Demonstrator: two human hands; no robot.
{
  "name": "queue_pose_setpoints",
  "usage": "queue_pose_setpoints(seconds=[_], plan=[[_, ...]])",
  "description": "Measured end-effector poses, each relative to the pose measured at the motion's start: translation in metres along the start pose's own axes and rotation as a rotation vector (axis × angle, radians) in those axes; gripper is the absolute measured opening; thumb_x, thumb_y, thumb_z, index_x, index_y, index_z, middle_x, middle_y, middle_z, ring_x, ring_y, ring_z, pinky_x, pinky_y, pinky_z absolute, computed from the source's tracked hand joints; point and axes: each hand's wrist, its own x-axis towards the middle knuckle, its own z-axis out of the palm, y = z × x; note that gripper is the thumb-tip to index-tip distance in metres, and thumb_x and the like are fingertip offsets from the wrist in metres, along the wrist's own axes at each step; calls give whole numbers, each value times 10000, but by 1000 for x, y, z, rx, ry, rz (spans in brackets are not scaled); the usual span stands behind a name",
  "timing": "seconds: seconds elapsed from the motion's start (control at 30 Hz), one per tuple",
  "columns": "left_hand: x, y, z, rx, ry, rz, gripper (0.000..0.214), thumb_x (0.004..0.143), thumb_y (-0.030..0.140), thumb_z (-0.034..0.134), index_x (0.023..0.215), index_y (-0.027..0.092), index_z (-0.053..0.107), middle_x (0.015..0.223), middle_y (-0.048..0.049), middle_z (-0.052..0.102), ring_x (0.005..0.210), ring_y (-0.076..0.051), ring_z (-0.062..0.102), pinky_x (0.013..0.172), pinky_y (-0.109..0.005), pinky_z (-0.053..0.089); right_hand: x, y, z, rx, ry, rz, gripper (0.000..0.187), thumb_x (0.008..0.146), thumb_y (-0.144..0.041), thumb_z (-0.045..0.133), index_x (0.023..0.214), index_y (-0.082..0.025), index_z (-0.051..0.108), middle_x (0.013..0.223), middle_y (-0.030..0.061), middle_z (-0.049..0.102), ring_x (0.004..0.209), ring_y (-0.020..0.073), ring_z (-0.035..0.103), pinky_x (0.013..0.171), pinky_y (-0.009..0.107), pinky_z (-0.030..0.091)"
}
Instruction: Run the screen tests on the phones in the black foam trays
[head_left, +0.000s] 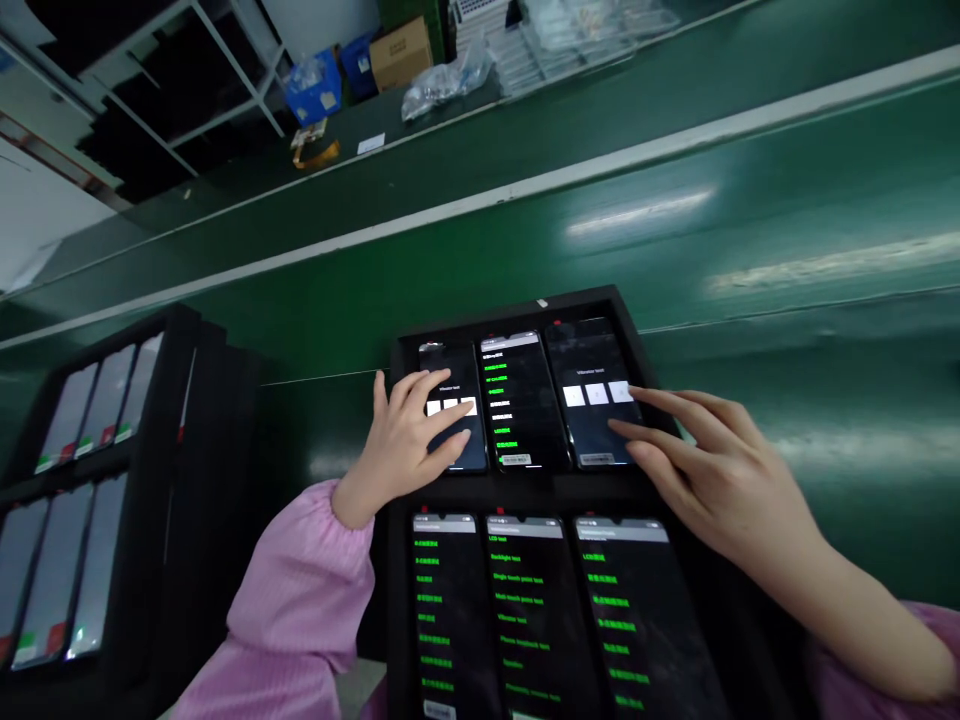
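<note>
A black foam tray holds several smartphones in two rows, their screens lit. Over the upper left phone lies my left hand, fingers spread, a fingertip at the white squares of its "Vibrator test" page. My right hand reaches in from the right with fingers apart, one fingertip at the rightmost white square on the upper right phone, which has the same page. Between them the upper middle phone displays a list in green and white text. Green lists fill the lower row, including the lower middle phone.
At left stands another black tray of phones with pale, covered faces. Both trays rest on a green work surface. Across the back, a ledge carries a blue bin, a cardboard box and clear plastic bags.
</note>
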Motion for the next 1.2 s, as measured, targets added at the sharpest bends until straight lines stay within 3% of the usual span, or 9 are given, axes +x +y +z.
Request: queue_pose_setpoints(seconds=[0.1,0.27,0.4,0.53,0.63,0.77,0.9,1.03,1.2], plan=[[3,10,-7,-29,30,13,382,1062,379,513,1395,301,684,1517,-131,563,1409,-351,499,1215,-828,213,1,0,0,-18,19,-26,276,1065,-309,561,1093,-174,800,1318,136,708,1168,363,646,895,541,592],[20,28,-1,-68,-175,161,351,1061,368,532,1365,356,706,1566,-89,535,1444,-334,470,1250,-839,98,2,-2,0,-27,28,-20,312,1079,-330,541,1094,-170,808,1310,138,712,1168,343,641,892,522,595],[57,22,11,-44,-162,41,356,1079,349,499,1366,364,711,1590,-84,512,1466,-350,432,1225,-876,93,2,-2,-1,-34,21,-27,313,1079,-322,540,1087,-164,810,1309,140,712,1167,344,640,889,519,598],[79,7,10,-65,-145,-12,356,1092,340,468,1335,380,725,1578,-44,524,1486,-323,404,1255,-831,113,3,-2,-1,-26,22,-20,288,1065,-313,566,1082,-169,815,1307,139,714,1168,346,639,883,512,591],[70,2,1,-79,-118,0,377,1096,341,455,1388,357,692,1564,-59,539,1470,-309,426,1272,-793,130,4,-3,-2,-16,29,-31,295,1061,-296,565,1084,-139,814,1300,162,711,1163,351,637,884,514,586],[40,6,-11,-82,-60,6,387,1097,322,435,1385,343,693,1535,-80,562,1432,-300,471,1262,-772,180,4,-4,-1,-10,34,-30,299,1064,-303,561,1094,-141,811,1293,157,712,1149,343,636,897,510,584],[17,19,-6,-55,-97,87,370,1076,306,476,1347,368,720,1519,-72,584,1411,-308,491,1259,-778,177,3,-3,0,-8,36,-15,307,1069,-320,551,1090,-163,814,1304,145,713,1160,340,636,889,503,584],[11,27,3,-23,-60,148,345,1062,299,507,1312,343,741,1491,-78,619,1400,-311,507,1271,-775,135,4,-3,0,-11,36,-14,302,1065,-318,561,1083,-156,815,1298,147,715,1155,340,638,893,503,582],[13,26,-4,-44,24,143,384,1052,276,501,1380,306,699,1438,-92,645,1364,-301,537,1283,-739,151,4,-5,-1,-23,37,-8,324,1083,-333,533,1071,-168,812,1299,136,719,1170,327,635,875,480,587]])
